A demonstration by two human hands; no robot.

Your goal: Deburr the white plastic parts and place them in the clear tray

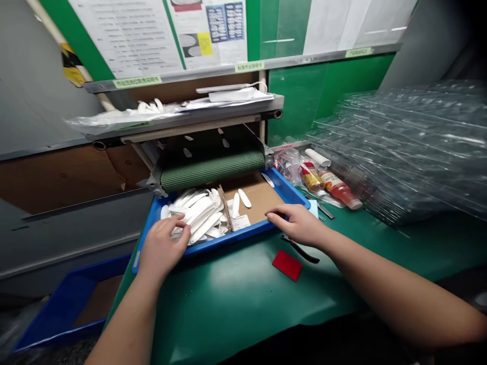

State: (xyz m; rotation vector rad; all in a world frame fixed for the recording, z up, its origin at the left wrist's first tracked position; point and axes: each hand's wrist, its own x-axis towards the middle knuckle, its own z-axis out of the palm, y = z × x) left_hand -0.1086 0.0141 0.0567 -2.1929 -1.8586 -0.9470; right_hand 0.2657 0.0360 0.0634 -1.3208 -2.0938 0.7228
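Observation:
My left hand (163, 247) hovers at the left front of a blue tray (228, 237), beside a heap of long white plastic pieces (201, 213). Its thumb and fingers are apart, and nothing shows between them. Over the tray's right front rim, my right hand (299, 223) reaches in with loosely stretched fingers and holds nothing visible. Two loose white oval pieces lie on the cardboard (256, 203) lining the tray's right half. An upright cardboard strip separates them from the heap. Small white pieces rest on the green conveyor belt (213, 169) behind the tray.
On the green table, a red pad (287, 264) and black-handled pliers (302, 249) lie before my right hand. Bottles (340, 188) lie at the right, near stacked clear plastic trays (411, 152). A shelf (182, 117) overhangs the belt. Another blue tray (72, 299) stands low at the left.

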